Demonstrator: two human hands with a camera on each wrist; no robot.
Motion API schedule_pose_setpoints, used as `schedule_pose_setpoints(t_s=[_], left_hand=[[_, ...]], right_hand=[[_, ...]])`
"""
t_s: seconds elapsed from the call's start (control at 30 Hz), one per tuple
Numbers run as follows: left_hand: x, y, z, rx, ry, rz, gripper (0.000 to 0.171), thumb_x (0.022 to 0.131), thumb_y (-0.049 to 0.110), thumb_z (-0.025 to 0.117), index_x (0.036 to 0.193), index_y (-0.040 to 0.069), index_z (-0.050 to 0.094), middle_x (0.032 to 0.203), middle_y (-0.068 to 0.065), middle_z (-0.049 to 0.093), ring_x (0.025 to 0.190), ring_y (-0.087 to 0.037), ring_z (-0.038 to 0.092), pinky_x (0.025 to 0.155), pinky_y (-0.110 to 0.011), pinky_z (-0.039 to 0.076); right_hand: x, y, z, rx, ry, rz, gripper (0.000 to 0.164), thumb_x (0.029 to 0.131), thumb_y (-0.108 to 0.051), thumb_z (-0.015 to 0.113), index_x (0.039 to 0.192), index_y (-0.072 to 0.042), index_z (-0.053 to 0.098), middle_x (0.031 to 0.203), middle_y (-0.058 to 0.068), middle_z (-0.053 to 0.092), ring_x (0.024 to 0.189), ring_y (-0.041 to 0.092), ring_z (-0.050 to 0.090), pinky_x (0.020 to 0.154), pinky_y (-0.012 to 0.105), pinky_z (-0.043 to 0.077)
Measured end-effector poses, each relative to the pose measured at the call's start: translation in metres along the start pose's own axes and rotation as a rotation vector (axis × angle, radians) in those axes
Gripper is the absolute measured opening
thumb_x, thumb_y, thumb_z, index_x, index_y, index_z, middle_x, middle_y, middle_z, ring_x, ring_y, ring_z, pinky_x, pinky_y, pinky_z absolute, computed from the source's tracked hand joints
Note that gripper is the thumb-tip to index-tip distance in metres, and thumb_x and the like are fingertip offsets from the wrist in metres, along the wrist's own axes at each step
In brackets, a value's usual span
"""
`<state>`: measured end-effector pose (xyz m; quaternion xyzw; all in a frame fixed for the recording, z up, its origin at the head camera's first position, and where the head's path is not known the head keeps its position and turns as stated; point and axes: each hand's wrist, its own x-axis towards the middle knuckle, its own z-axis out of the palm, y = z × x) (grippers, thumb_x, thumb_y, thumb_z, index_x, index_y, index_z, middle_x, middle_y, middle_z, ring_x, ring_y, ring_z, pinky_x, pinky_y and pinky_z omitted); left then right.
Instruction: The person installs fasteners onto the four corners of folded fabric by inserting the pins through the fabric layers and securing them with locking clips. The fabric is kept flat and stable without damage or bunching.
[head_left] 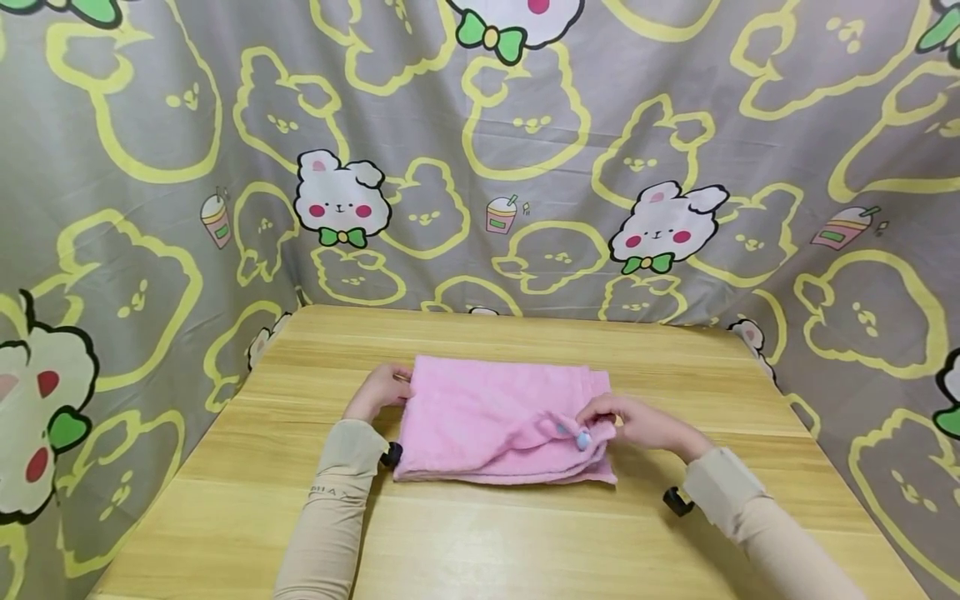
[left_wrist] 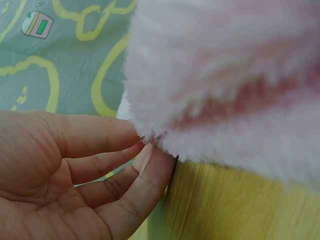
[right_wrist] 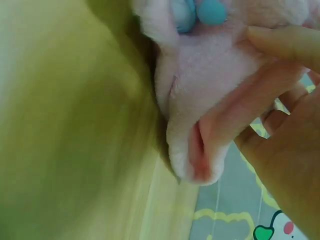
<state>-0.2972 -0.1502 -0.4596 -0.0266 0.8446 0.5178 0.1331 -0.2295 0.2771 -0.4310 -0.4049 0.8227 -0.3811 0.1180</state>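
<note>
A folded pink fleece cloth (head_left: 487,417) lies on the table in the head view, its layers stacked at the front and right edges. My left hand (head_left: 378,392) is at its left edge; in the left wrist view, thumb and fingers pinch the fluffy rim (left_wrist: 150,125). At the right side my right hand (head_left: 637,422) pinches a raised, rumpled part of the cloth beside a small light-blue ball (head_left: 583,439). Seen from the right wrist, the thumb lies on top of the fabric (right_wrist: 210,85) and fingers reach behind it, with two blue balls (right_wrist: 212,11) nearby.
The wood-grain table (head_left: 510,542) runs around the cloth on all sides. A grey curtain (head_left: 450,125) with yellow outlines and white cartoon animals hangs behind the table and along both sides. Black wrist mounts (head_left: 678,501) sit below the forearms.
</note>
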Motion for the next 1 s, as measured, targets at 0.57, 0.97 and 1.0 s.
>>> schedule_pose_setpoints(t_s=[0.57,0.97,1.0], left_hand=[[0.002,-0.001,0.000,0.008,0.002,-0.020,0.037,0.077,-0.005,0.059,0.113,-0.008,0.051,0.100,-0.021,0.057,0.076,-0.017,0.058,0.071,-0.030,0.053],[-0.020,0.025,-0.023,0.326,-0.054,0.080,0.052,0.083,0.033,0.060,0.126,0.006,0.047,0.121,-0.019,0.051,0.107,-0.032,0.052,0.085,-0.043,0.045],[-0.022,0.030,-0.026,0.366,-0.065,0.111,0.055,0.083,0.035,0.059,0.128,0.007,0.046,0.125,-0.021,0.049,0.111,-0.035,0.049,0.088,-0.046,0.043]], right_hand=[[-0.032,-0.037,0.007,-0.294,-0.077,0.024,0.044,0.075,0.008,0.052,0.093,-0.030,0.066,0.118,0.005,0.055,0.109,0.026,0.048,0.088,0.032,0.042],[-0.029,-0.039,-0.018,-0.305,-0.015,0.033,0.020,0.087,-0.015,0.056,0.105,-0.022,0.063,0.114,0.004,0.059,0.108,0.021,0.053,0.093,0.034,0.043],[-0.029,-0.040,-0.022,-0.312,0.004,0.059,0.020,0.088,-0.019,0.056,0.107,-0.021,0.062,0.114,0.002,0.059,0.109,0.020,0.053,0.093,0.035,0.043]])
